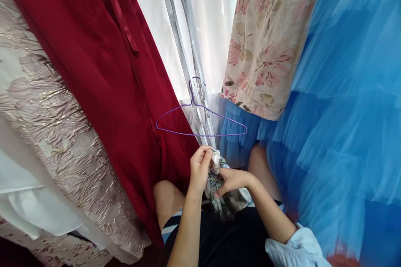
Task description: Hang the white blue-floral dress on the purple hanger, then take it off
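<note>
My left hand [200,166] pinches the upper edge of a bunched floral cloth [215,190], green, grey and white, between thumb and fingers. From the other side my right hand [233,180] grips the same cloth lower down, its thumb showing and its other fingers partly hidden in the folds. The cloth is crumpled over my lap, so its full shape cannot be made out. Just beyond my hands a purple wire hanger [200,134] hangs, bare, by its hook from a silver metal frame [178,33].
At the left hang a dark red garment [103,71] and a shiny embossed pinkish fabric [59,117]. White fabric [216,21] hangs behind the frame. To the right are a beige floral garment [266,50] and a large layered blue tulle one [341,104].
</note>
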`<state>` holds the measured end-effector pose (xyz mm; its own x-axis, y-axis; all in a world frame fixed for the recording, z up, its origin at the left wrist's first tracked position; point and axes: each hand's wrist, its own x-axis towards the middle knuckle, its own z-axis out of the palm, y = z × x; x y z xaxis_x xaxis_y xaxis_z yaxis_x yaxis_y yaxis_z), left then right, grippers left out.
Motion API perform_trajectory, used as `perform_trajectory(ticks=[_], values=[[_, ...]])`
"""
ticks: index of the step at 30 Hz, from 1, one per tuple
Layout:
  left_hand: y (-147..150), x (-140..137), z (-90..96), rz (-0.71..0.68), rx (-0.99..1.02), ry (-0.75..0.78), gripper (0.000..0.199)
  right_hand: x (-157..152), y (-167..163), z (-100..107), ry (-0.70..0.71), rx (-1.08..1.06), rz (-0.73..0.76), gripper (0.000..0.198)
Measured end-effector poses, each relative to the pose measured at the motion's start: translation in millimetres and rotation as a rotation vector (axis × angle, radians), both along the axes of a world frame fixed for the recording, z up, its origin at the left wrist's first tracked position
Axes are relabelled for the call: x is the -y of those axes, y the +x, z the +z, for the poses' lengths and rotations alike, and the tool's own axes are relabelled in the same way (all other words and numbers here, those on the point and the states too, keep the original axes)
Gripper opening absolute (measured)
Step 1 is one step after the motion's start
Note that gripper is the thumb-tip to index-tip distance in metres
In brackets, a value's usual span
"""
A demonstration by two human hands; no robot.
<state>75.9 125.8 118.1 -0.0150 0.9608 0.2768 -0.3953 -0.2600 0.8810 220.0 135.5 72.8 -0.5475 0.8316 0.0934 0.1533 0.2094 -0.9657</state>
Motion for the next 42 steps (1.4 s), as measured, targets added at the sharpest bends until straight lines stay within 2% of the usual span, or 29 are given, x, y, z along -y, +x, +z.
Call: perform_trajectory(ticks=[2,4,6,8,11,12,14,18,21,25,27,30,33,36,39,42], values=[[4.6,9.7,11.8,0.009,-0.209,0.129,0.017,8.7,7.1,20.6,0.000,-0.001,0.168,0.040],[4.3,12.4,20.0,0.038,-0.413,0.264,0.019,14.2,11.1,37.9,-0.021,-0.088,0.186,0.023],[2.4,8.5,21.9,0.031,-0.514,0.317,0.021,15.8,14.6,49.4,-0.048,-0.209,0.064,0.009],[1.8,0.2,16.3,-0.048,-0.519,0.293,0.022,14.4,19.8,55.4,-0.063,-0.293,-0.049,0.013],[6.0,-14.5,-3.1,-0.311,-0.434,0.191,0.030,10.5,32.7,59.6,-0.052,-0.393,-0.177,0.004],[8.4,-18.4,-10.9,-0.409,-0.401,0.148,0.035,9.5,38.2,61.0,-0.043,-0.429,-0.232,0.007],[13.3,-23.2,-25.8,-0.567,-0.365,0.071,0.041,8.1,50.2,64.6,0.008,-0.486,-0.359,0.011],[22.0,-21.9,-43.7,-0.678,-0.415,0.010,0.021,6.6,74.4,71.8,0.227,-0.506,-0.595,0.011],[30.6,-18.0,-46.5,-0.652,-0.391,0.036,0.014,5.3,86.9,71.7,0.322,-0.499,-0.651,0.014],[42.3,-13.7,-48.0,-0.629,-0.325,0.057,0.012,3.9,91.3,66.5,0.288,-0.473,-0.601,0.013],[43.7,-10.9,-48.9,-0.631,-0.302,0.043,0.018,4.2,90.4,65.4,0.283,-0.457,-0.572,0.013],[36.1,-7.8,-48.2,-0.597,-0.301,0.051,0.038,6.3,89.1,67.1,0.337,-0.444,-0.580,0.012],[16.3,-9.9,-47.7,-0.500,-0.449,0.072,0.049,6.6,89.3,70.9,0.433,-0.471,-0.672,0.012],[-13.1,-15.9,-52.5,-0.339,-0.678,0.079,0.034,-2.8,91.0,74.7,0.478,-0.597,-0.798,0.009],[-46.9,-19.3,-58.3,-0.146,-0.799,0.087,0.032,-25.8,90.4,76.7,0.482,-0.631,-0.881,0.008],[-78.8,-18.1,-55.7,0.010,-0.859,0.096,0.032,-54.3,82.7,75.3,0.449,-0.615,-0.861,0.013]])
